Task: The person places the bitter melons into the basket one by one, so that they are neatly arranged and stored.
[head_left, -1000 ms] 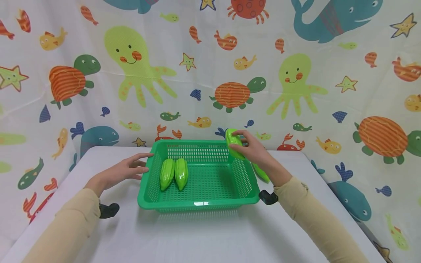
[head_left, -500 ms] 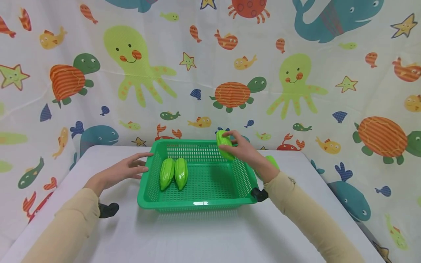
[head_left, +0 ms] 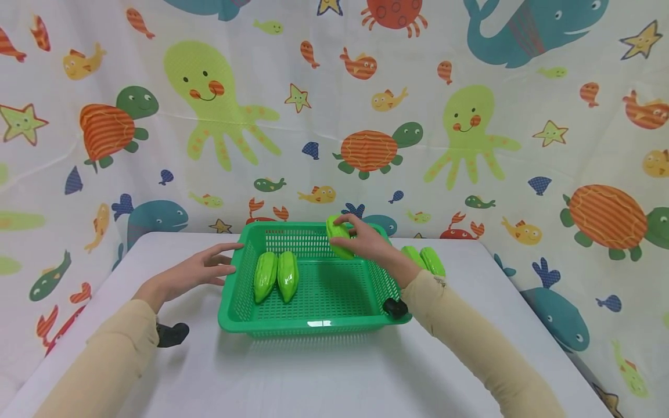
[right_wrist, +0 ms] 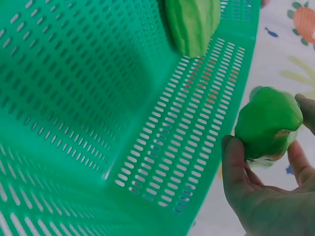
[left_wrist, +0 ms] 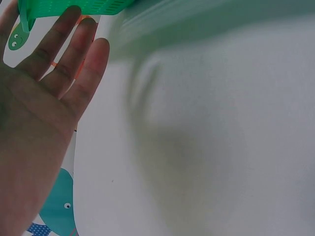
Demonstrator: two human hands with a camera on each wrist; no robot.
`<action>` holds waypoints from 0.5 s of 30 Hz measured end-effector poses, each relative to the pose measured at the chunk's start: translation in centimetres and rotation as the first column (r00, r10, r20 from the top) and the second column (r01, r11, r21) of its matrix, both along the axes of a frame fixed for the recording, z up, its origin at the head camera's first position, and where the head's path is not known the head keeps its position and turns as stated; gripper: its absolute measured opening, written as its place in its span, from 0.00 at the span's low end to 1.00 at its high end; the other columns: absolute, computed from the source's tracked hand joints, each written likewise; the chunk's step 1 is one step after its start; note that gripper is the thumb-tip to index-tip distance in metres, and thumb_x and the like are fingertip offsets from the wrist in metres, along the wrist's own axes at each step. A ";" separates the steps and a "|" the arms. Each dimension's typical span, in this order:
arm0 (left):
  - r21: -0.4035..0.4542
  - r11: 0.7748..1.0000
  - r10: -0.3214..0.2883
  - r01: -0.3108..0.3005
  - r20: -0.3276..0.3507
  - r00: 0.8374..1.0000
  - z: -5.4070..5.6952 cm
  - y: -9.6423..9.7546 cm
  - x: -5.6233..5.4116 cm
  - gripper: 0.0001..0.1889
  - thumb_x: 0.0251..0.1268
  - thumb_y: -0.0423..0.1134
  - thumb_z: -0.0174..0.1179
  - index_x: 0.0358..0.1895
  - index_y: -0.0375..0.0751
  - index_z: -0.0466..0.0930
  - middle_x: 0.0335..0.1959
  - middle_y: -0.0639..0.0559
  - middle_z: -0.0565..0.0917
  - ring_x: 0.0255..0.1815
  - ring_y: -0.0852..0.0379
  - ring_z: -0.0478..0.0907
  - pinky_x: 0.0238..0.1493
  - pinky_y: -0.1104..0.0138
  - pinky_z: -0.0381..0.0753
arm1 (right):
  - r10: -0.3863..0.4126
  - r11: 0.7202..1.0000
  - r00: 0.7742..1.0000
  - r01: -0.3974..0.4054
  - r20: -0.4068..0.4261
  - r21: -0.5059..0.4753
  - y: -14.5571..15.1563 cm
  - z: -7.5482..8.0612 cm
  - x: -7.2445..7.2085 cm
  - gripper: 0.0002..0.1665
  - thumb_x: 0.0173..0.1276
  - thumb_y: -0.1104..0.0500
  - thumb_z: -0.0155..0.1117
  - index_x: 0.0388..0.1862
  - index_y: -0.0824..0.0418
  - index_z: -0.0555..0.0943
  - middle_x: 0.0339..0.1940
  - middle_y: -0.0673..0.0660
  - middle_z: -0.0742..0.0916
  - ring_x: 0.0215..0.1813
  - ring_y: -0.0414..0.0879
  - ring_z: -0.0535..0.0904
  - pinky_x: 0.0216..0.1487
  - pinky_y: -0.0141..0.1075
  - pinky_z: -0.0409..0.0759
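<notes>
My right hand (head_left: 366, 238) pinches a bright green ridged gourd (head_left: 340, 237) between thumb and fingers, over the back right part of the green plastic basket (head_left: 313, 323). In the right wrist view the end of this gourd (right_wrist: 268, 123) faces the camera, beside the basket's slotted wall. Two similar gourds lie side by side at the left inside the basket, a left one (head_left: 266, 276) and a right one (head_left: 288, 276). My left hand (head_left: 195, 270) has its fingertips at the basket's left rim, fingers extended and slightly spread; the left wrist view shows the open palm (left_wrist: 39, 108).
To the right of the basket, two more green gourds (head_left: 432, 262) rest on the white table (head_left: 313, 377), partly hidden by the right forearm. Behind the table hangs a white curtain (head_left: 334, 110) printed with sea animals. A dark wrist camera (head_left: 172, 335) sits under the left wrist.
My right hand has carried the gourd leftward and slightly down, from over the basket's right rim to farther inside. The gourds on the table show more now. My left hand has stayed still.
</notes>
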State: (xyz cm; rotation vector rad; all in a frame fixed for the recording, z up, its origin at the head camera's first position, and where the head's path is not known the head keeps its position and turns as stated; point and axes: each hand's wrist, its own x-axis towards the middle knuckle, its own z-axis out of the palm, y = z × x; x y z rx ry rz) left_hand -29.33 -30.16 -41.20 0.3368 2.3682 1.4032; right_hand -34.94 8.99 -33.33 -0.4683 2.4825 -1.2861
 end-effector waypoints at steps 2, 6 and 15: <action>0.001 1.000 0.001 -0.001 -0.001 1.000 0.0 0.0 0.0 0.35 0.72 0.54 0.54 0.77 0.59 0.51 0.71 0.33 0.62 0.67 0.37 0.68 0.59 0.46 0.76 | 0.005 1.000 1.000 -0.005 0.006 0.002 -0.4 -0.2 -0.2 0.28 0.69 0.48 0.65 0.65 0.47 0.68 0.62 0.64 0.75 0.55 0.53 0.77 0.41 0.41 0.81; 0.004 1.000 0.001 -0.001 -0.004 1.000 0.0 0.0 0.0 0.35 0.72 0.54 0.54 0.77 0.59 0.51 0.71 0.33 0.62 0.67 0.37 0.67 0.59 0.46 0.76 | 0.009 1.000 1.000 -0.009 0.003 -0.005 -1.0 -0.5 -0.5 0.28 0.69 0.48 0.65 0.65 0.47 0.69 0.64 0.61 0.73 0.61 0.54 0.73 0.43 0.43 0.81; 0.009 1.000 -0.001 0.001 0.001 1.000 -0.1 -0.1 -0.1 0.35 0.72 0.54 0.54 0.77 0.59 0.51 0.72 0.34 0.61 0.68 0.37 0.66 0.59 0.46 0.76 | 0.016 1.000 1.000 -0.016 0.004 0.004 -2.2 -1.3 -1.0 0.26 0.69 0.49 0.65 0.63 0.48 0.70 0.62 0.60 0.75 0.57 0.53 0.77 0.47 0.46 0.81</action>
